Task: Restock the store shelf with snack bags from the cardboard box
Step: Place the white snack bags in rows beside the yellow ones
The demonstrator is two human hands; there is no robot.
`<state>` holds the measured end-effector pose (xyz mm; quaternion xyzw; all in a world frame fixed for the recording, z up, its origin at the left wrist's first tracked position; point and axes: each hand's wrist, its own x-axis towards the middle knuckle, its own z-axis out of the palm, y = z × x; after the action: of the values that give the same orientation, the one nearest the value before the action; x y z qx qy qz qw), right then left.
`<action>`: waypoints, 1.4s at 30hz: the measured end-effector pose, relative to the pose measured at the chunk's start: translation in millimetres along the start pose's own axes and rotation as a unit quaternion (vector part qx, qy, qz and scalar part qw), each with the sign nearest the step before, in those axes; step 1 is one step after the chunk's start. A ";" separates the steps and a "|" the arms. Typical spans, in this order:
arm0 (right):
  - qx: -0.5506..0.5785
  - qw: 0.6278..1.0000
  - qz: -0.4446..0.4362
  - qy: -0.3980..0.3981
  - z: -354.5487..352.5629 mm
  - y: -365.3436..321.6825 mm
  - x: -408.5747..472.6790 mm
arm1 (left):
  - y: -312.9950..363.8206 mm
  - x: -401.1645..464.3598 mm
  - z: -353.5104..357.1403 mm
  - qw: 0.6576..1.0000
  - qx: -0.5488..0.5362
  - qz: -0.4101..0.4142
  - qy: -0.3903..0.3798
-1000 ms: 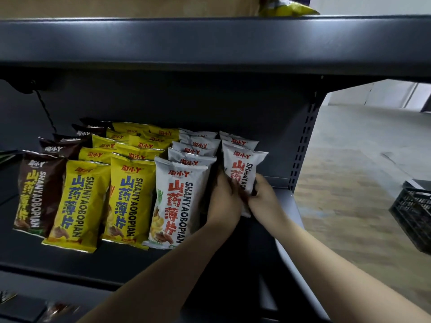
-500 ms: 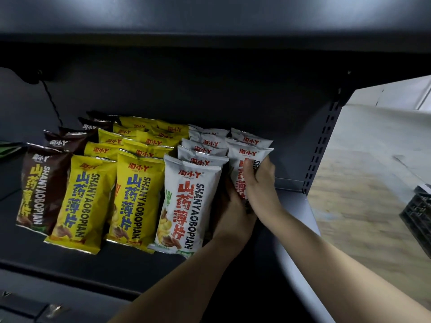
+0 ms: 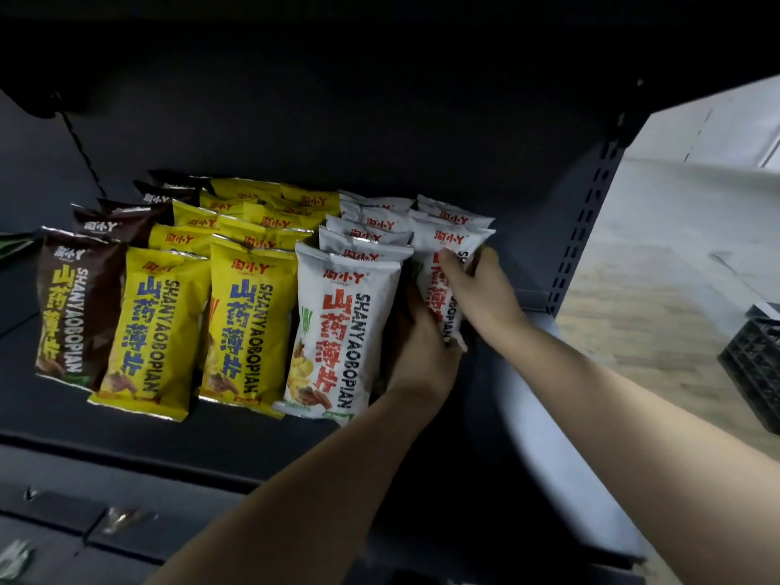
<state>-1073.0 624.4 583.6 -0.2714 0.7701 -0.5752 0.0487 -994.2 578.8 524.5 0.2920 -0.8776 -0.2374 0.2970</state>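
Now, starting at the far left of the dark metal store shelf, a row of brown foil snack bags with yellow lettering leans back in a file toward the rear panel. Just beside it stand two rows of yellow foil snack bags with blue lettering, the front bag of each row tilted back against the ones behind. Next comes a row of white foil snack bags with red lettering, its front bag touching the yellow row on one side and my left hand on the other. My left hand is tucked between that white row and the last row, fingers curled round the lower left edge of the white snack bag with red print that I am setting in place at the front of the rightmost row. My right hand clasps the same bag from the right, fingers laid across its printed face and thumb at its right edge, so both hands are holding it. Behind it two more white bags show their top seals. Further right is the slotted grey shelf upright, then pale floor, and a black plastic crate at the picture's edge.
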 end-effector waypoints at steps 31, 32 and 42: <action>-0.111 0.907 0.249 -0.320 -36.5 130.4 -380.1 | -111.2 -336.8 -43.4 0.865 0.080 -0.054 -0.493; -0.121 0.893 0.280 -0.331 -27.4 143.4 -382.3 | -120.9 -343.6 -32.2 0.838 0.091 -0.068 -0.534; -0.338 0.683 0.296 -0.575 69.8 278.8 -398.3 | -173.6 -371.4 73.2 0.717 0.165 -0.134 -0.664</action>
<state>-809.1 806.4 211.5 -0.3044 0.7733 0.0382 0.5549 -735.4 714.9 227.9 0.2177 -0.8264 -0.2587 -0.4502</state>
